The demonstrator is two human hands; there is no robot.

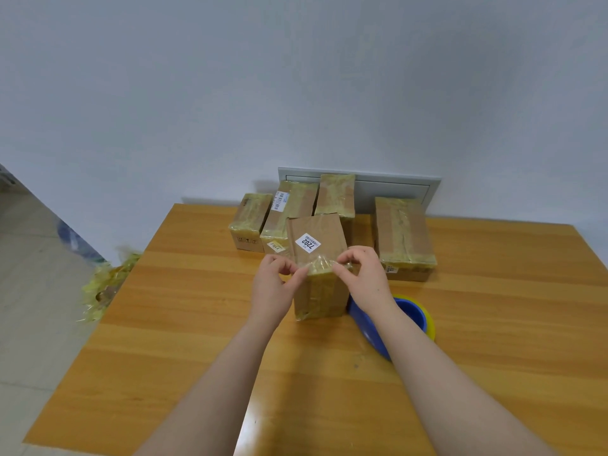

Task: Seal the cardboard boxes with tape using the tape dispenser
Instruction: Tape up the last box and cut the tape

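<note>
Head view: fingertips of left hand point(274, 278) and right hand point(363, 274) pinch ends of clear tape strip point(320, 265) at near top edge of cardboard box point(324, 292). Box upright mid-table point(197, 324), white label 7202 on top. Blue tape dispenser point(408, 315), yellow roll, just right of box, partly behind right forearm. Four taped boxes point(403, 232) behind, by wall. Crumpled tape heap point(105, 287) on floor, left.

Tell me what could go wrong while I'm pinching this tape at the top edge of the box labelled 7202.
1. The tape strip, pinched by the left hand and right hand, looks bunched; it may stick to itself or wrinkle on the box.
2. The box stands on end, so pulling could tip it.
3. The tape dispenser lies by the right forearm and could get knocked.
</note>
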